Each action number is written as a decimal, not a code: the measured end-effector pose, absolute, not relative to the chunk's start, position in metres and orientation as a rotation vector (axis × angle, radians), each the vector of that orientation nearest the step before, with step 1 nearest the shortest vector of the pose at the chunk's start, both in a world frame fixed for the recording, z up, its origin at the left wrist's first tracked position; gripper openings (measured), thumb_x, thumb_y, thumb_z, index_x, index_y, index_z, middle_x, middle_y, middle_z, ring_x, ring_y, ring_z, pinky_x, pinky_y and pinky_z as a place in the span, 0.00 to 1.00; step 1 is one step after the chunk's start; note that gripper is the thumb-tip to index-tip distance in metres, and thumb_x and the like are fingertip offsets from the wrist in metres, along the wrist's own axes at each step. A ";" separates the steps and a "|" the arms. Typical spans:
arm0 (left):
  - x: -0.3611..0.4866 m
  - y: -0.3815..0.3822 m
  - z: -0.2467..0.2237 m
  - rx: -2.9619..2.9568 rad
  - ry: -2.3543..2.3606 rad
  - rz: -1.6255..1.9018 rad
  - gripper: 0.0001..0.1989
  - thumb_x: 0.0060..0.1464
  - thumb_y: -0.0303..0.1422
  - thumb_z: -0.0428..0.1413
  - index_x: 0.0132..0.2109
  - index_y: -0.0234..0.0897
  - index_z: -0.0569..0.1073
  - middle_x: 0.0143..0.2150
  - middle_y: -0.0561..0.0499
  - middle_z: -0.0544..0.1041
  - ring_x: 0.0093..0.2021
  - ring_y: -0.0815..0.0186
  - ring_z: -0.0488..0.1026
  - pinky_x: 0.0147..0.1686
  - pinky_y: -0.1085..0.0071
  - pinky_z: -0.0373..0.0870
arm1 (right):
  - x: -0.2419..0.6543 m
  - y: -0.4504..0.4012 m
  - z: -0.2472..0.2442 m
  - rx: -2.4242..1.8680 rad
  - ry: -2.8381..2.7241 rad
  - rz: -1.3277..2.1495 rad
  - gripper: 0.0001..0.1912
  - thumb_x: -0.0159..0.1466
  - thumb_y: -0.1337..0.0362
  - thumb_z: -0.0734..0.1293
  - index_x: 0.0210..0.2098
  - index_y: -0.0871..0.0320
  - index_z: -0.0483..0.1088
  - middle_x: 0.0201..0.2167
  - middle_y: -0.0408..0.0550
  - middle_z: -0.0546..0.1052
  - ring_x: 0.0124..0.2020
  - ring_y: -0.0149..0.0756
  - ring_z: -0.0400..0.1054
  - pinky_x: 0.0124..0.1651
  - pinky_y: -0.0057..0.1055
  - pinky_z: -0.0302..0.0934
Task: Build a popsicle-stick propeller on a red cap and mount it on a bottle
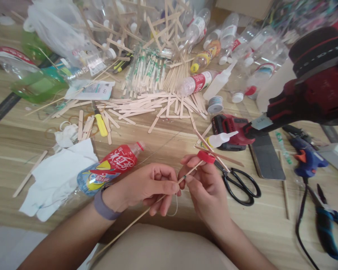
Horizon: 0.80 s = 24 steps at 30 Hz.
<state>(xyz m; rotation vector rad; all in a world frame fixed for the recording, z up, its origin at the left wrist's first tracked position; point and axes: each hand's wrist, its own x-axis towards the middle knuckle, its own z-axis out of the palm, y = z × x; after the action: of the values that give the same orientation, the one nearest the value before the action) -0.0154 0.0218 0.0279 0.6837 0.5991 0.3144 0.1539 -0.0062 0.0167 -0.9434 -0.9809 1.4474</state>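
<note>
A long thin bamboo skewer runs slantwise through both hands, from my lap up to a red bottle cap. Flat wooden craft sticks cross at the cap like blades. My left hand pinches the skewer between thumb and fingers. Close by, my right hand grips it just below the cap, where a small dark band shows on the wood. A pale thread loops down beneath my left fingers. Left of my left hand, an iced tea bottle lies on its side.
Black-handled scissors lie right of my right hand, near a phone, a glue gun and pliers. A red power drill stands behind. Loose craft sticks and plastic bottles crowd the table's far side.
</note>
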 end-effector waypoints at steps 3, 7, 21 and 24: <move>-0.015 0.021 0.028 0.692 0.604 0.319 0.13 0.57 0.40 0.58 0.32 0.35 0.68 0.20 0.56 0.75 0.14 0.77 0.65 0.11 0.83 0.51 | 0.154 -0.006 0.017 -0.947 -0.981 1.450 0.09 0.62 0.71 0.66 0.39 0.51 0.69 0.42 0.44 0.69 0.28 0.26 0.67 0.24 0.24 0.66; -0.016 0.021 0.027 0.693 0.600 0.330 0.13 0.57 0.39 0.58 0.32 0.35 0.68 0.20 0.56 0.74 0.13 0.77 0.65 0.11 0.83 0.51 | 0.153 -0.006 0.018 -0.931 -0.979 1.455 0.09 0.62 0.71 0.66 0.39 0.51 0.70 0.42 0.44 0.69 0.28 0.26 0.67 0.25 0.24 0.66; -0.016 0.021 0.027 0.706 0.616 0.322 0.14 0.56 0.41 0.58 0.32 0.35 0.68 0.20 0.56 0.74 0.14 0.77 0.65 0.12 0.83 0.52 | 0.154 -0.007 0.016 -0.909 -0.979 1.460 0.11 0.63 0.73 0.65 0.40 0.51 0.70 0.42 0.43 0.69 0.28 0.24 0.68 0.26 0.22 0.67; -0.016 0.021 0.027 0.704 0.617 0.323 0.13 0.56 0.41 0.58 0.32 0.35 0.68 0.20 0.56 0.74 0.14 0.77 0.65 0.12 0.83 0.52 | 0.154 -0.006 0.017 -0.897 -0.974 1.467 0.12 0.63 0.74 0.64 0.40 0.51 0.71 0.42 0.43 0.69 0.28 0.24 0.68 0.27 0.22 0.67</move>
<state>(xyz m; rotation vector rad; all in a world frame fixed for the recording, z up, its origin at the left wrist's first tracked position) -0.0158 0.0209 0.0267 0.7043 0.6173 0.3232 0.1536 -0.0065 0.0172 -0.8969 -0.9742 1.4674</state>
